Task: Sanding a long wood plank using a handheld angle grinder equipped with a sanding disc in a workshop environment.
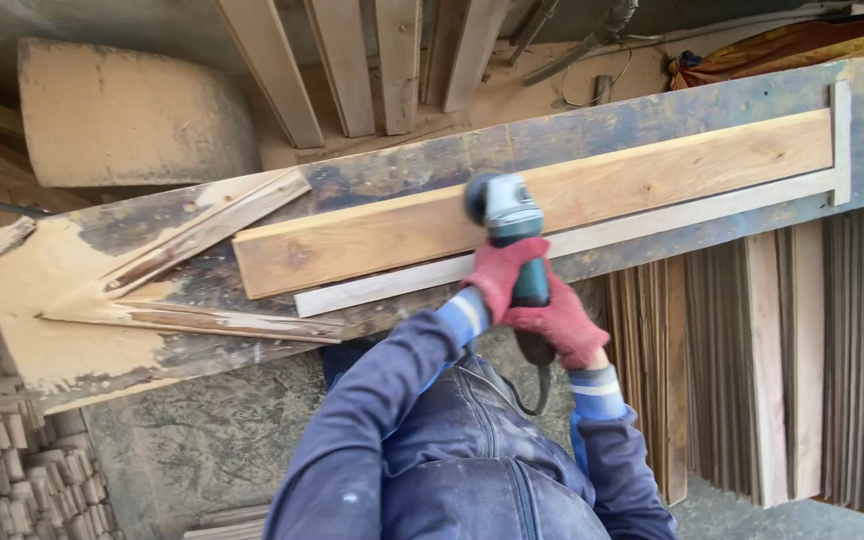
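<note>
Both my hands wear red gloves and grip a teal angle grinder (508,214). My left hand (498,271) wraps the front of its body. My right hand (564,324) holds the rear handle, where the cord hangs down. The grinder's head rests on a long pale wooden plank (672,172) that lies on a dusty workbench (402,170). A thin white batten (652,222) runs along the plank's near edge, and an upright stop (840,140) sits at its right end.
Splintered wood strips (202,240) lie on the bench's left part. Boards lean against the back wall (352,60). Stacked thin slats (812,360) stand under the bench at right, and piled small sticks (12,460) sit at lower left.
</note>
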